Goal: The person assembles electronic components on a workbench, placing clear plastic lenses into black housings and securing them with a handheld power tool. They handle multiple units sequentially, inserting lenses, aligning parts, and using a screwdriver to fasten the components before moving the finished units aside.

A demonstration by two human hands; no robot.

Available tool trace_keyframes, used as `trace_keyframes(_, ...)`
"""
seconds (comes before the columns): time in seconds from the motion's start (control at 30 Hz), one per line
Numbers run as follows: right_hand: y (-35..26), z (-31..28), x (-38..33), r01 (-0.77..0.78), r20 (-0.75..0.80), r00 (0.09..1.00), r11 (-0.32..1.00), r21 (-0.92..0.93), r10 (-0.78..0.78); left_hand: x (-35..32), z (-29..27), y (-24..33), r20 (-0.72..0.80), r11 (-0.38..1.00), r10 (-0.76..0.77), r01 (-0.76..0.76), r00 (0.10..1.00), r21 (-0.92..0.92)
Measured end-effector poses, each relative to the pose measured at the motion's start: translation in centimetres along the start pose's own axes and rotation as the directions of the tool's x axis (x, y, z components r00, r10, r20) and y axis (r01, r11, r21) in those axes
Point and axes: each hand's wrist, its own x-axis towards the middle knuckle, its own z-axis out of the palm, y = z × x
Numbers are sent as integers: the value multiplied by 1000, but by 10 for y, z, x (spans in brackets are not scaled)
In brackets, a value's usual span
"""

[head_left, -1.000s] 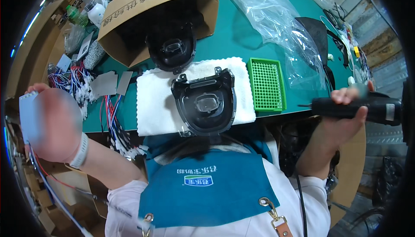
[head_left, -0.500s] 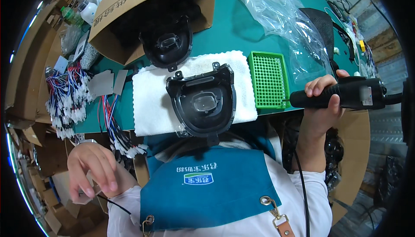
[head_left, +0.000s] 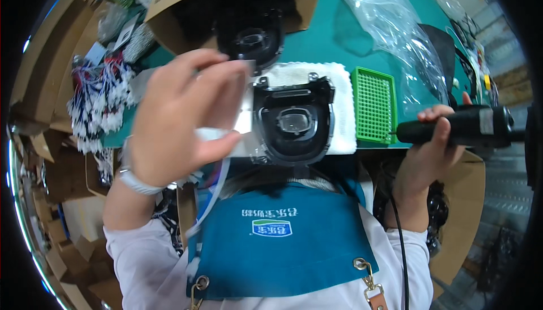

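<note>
Across the green table (head_left: 328, 45), a white cloth (head_left: 345, 109) bears a black shell (head_left: 295, 142).
Right hand (head_left: 439, 150) wraps its fingers round a black driver (head_left: 464, 128), its tip at a green tray (head_left: 373, 138); left hand (head_left: 175, 112), fingers curled, holds a blurred pale piece (head_left: 249, 68).

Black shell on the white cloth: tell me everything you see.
The black shell looks like glossy plastic, a hollow dish with a rounded near end and two small tabs at its far edge. A clear window sits in a frame near its middle. It lies hollow side up on the white cloth, its near end seeming to overhang the cloth. The left hand is close on its left; contact is unclear.
</note>
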Motion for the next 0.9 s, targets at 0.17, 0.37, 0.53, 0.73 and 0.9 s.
trace_keyframes(0.17, -29, 0, 12, 24, 36, 999, 980, 196, -32, 7, 51, 27, 5, 988, 67, -66, 998, -138)
trace_keyframes(0.37, -48, 35, 7, -14, 243, 964, 898, 440, -104, 9, 83, 43, -95, 977, -75, 54, 993, -206)
trace_keyframes(0.53, -42, 65, 6, -79, 397, 912, 903, 422, -106, 12, 93, 43, -31, 979, -62, 55, 998, -197)
trace_keyframes(0.73, -29, 85, 1, -93, 428, 898, 908, 408, -100, 11, 94, 47, -27, 969, -90, 82, 996, -232)
trace_keyframes(0.9, -26, 85, 1, -110, 467, 879, 914, 390, -93, 11, 94, 51, -49, 966, -115, 100, 992, -237)
